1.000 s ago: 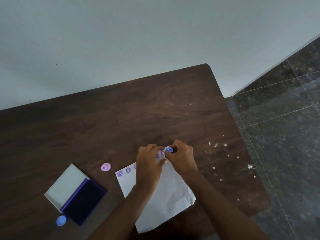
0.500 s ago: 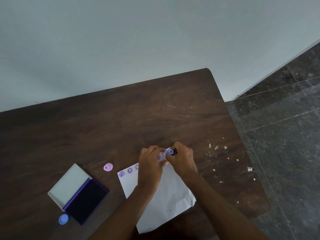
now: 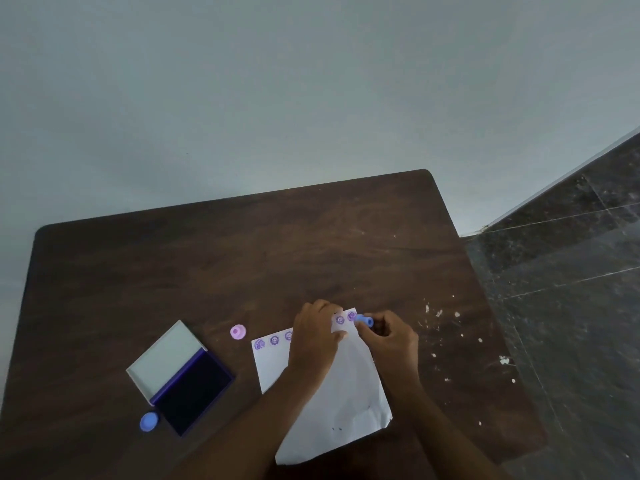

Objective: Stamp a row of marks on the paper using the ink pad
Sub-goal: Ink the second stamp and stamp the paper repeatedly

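On the dark brown wooden tabletop (image 3: 242,258), toward eight o'clock, lies a small round blue plastic cap (image 3: 149,421), just beside the near left corner of an open rectangular ink pad (image 3: 194,393). Its dark purple inked bed faces up and its pale grey lid (image 3: 165,356) is folded back flat toward ten o'clock. Near the lid's far right corner, at about ten o'clock from the paper's left corner, sits a small round pink plastic piece (image 3: 238,331), apart from both.

At the middle, near the front edge, a white sheet of paper (image 3: 343,403) lies flat and turned at an angle. A row of round purple stamped marks (image 3: 274,340) runs along its far edge, climbing toward two o'clock; part of the row is hidden by the left hand (image 3: 317,337). That hand rests palm down on the paper with its fingers curled together, pressing the sheet to the tabletop without gripping anything that can be seen.

Just to its right, the right hand (image 3: 389,339) has its fingertips pinched closed on a small blue cylindrical stamp (image 3: 364,320), tilted over, with its end at the far right corner of the paper, beside the last mark of the row.

Toward three o'clock, small white flecks (image 3: 438,313) are scattered over the tabletop, and beyond its right edge is a dark speckled stone floor (image 3: 561,306).
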Demonstrator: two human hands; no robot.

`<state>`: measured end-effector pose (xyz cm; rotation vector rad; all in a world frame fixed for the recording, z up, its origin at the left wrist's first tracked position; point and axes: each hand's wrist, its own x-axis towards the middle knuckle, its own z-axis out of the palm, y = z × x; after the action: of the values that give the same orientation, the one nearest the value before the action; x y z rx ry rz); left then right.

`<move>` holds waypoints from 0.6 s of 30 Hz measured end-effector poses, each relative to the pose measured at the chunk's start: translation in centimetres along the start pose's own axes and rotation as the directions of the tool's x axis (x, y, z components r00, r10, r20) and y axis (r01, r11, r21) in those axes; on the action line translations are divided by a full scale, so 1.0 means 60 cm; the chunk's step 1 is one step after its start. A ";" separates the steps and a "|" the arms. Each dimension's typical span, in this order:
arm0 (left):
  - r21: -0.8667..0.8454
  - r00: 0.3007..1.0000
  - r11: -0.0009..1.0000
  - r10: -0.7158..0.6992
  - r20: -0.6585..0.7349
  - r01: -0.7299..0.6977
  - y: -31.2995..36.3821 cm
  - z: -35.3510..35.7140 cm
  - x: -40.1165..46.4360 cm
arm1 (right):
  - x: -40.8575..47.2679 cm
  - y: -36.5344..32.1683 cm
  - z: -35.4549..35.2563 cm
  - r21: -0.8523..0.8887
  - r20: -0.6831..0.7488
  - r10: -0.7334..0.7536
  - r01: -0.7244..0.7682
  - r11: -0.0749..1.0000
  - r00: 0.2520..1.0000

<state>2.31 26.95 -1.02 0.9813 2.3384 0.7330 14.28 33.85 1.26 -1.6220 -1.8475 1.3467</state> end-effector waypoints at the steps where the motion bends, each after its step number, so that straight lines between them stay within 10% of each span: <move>1: -0.016 1.000 1.000 0.004 -0.004 -0.004 -0.004 -0.004 -0.003 | -0.002 -0.003 0.004 0.014 0.014 0.036 -0.036 0.999 0.999; 18: -0.249 0.972 0.941 -0.235 0.010 0.230 -0.050 -0.100 -0.101 | -0.029 -0.052 0.036 0.607 0.370 0.204 -0.402 0.685 0.906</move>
<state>0.84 18.93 2.88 0.5790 2.2598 0.9142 11.32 31.65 3.27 -1.4060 -0.9764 2.1653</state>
